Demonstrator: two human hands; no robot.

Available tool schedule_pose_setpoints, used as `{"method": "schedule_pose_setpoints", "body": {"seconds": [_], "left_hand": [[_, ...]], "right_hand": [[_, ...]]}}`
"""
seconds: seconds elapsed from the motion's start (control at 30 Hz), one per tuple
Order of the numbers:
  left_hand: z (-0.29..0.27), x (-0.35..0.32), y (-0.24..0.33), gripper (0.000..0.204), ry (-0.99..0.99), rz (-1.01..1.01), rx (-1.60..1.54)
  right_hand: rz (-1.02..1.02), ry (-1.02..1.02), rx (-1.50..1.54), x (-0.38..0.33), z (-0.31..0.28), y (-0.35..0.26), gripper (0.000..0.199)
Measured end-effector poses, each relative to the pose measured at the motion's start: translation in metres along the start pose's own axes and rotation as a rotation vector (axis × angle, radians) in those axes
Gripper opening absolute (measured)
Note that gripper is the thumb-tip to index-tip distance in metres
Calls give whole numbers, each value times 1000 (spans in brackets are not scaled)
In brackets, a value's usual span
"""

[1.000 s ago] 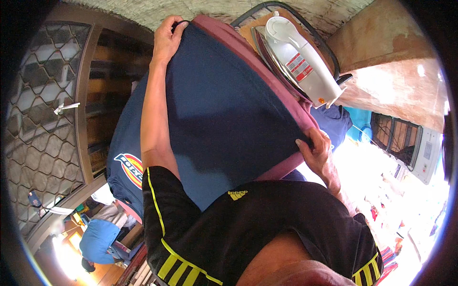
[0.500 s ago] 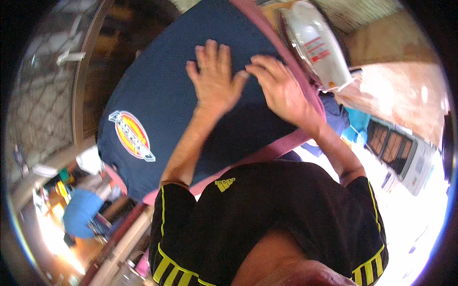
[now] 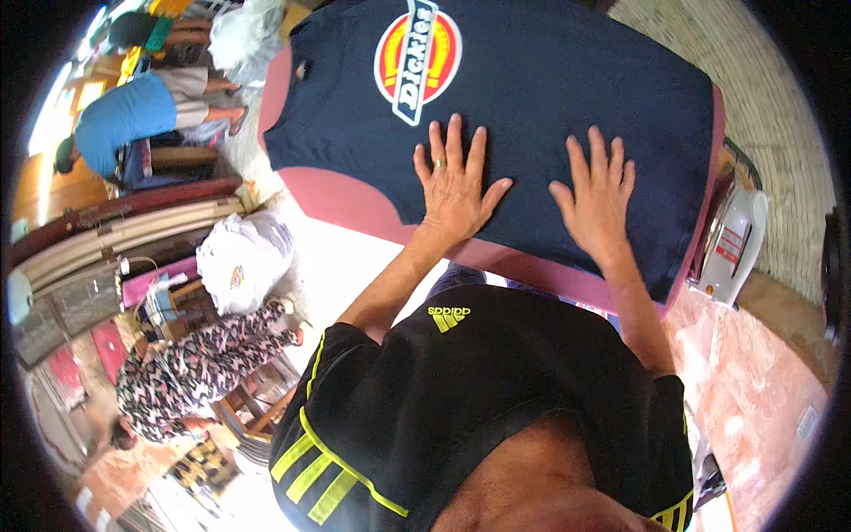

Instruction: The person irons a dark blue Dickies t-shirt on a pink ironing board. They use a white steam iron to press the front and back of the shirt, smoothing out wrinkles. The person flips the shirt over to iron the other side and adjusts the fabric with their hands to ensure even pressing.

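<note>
A dark navy T-shirt [image 3: 532, 80] lies spread over a pink-covered ironing table [image 3: 341, 199], its neckline toward the left. A red, yellow and white printed logo [image 3: 417, 60] shows on its chest. My left hand [image 3: 456, 182] rests flat on the cloth just below the logo, fingers spread, a ring on one finger. To its right, my right hand [image 3: 596, 199] also lies palm down on the shirt, its fingers apart. Neither holds anything. A white iron [image 3: 734, 239] stands beyond the table's right end, apart from both hands.
A person in a blue top [image 3: 128, 115] bends over at the upper left. Another person in patterned clothes [image 3: 204, 372] is at the lower left, near a white plastic bag [image 3: 244, 257]. More clear plastic bags [image 3: 246, 35] lie past the neckline end.
My view has swung round, so the shirt and logo appear higher up. My hands have moved apart, and the right one, bent before, is now flat with its fingers stretched.
</note>
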State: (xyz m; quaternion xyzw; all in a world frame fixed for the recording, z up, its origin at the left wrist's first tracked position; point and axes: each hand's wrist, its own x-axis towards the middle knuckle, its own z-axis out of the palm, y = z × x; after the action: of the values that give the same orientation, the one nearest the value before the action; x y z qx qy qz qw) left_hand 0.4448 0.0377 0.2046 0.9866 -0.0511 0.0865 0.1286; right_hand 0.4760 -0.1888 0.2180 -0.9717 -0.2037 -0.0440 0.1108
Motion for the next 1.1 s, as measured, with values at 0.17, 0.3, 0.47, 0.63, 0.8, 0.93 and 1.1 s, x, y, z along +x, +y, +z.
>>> {"method": "schedule_pose_setpoints", "body": {"seconds": [0.17,0.3,0.47,0.63,0.8,0.93,1.1], "left_hand": [[-5,-37,-31,81,27,-43,-85],[-17,-31,-91,63,239,-274,-56],[-28,-30,-204,44,331,-443,162],[-33,-24,-296,47,354,-581,196],[-35,-15,-330,49,424,-663,82],[-22,-9,-331,47,402,-624,152],[-37,-2,-271,60,399,-485,240]], "right_hand": [[-205,-68,88,19,11,-53,64],[-249,49,148,51,32,-82,55],[-474,-34,632,62,51,-148,29],[-672,-156,553,99,72,-209,26],[-634,-230,514,107,81,-223,40],[-581,-185,272,105,69,-238,57],[-641,-360,525,97,82,-196,61]]}}
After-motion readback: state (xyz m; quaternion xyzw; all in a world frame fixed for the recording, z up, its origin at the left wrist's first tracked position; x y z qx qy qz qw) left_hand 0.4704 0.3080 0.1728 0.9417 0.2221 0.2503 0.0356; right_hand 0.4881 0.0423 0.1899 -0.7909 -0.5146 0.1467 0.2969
